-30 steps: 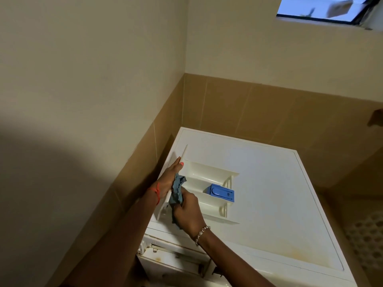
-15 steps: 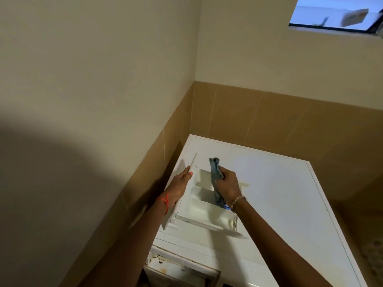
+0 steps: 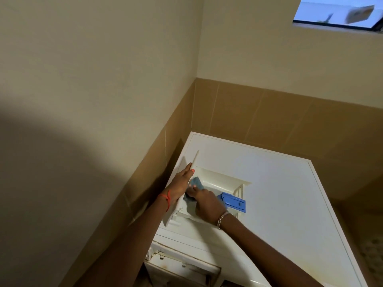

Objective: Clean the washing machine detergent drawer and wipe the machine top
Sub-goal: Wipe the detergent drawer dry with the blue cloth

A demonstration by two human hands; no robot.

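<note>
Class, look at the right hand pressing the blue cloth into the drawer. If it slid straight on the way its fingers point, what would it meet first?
Probably the left hand steadying the drawer's front panel; depth is unclear.

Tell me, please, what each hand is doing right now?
Left hand: grip closed on the detergent drawer's front panel, steadying it.
Right hand: pressing the blue cloth into the drawer.

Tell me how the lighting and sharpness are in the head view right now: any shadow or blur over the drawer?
Head view: a broad soft shadow darkens the left wall; the detergent drawer and machine top are evenly lit, without glare; the cloth and right hand look slightly soft; the window is bright, and something in it is smeared.
</note>
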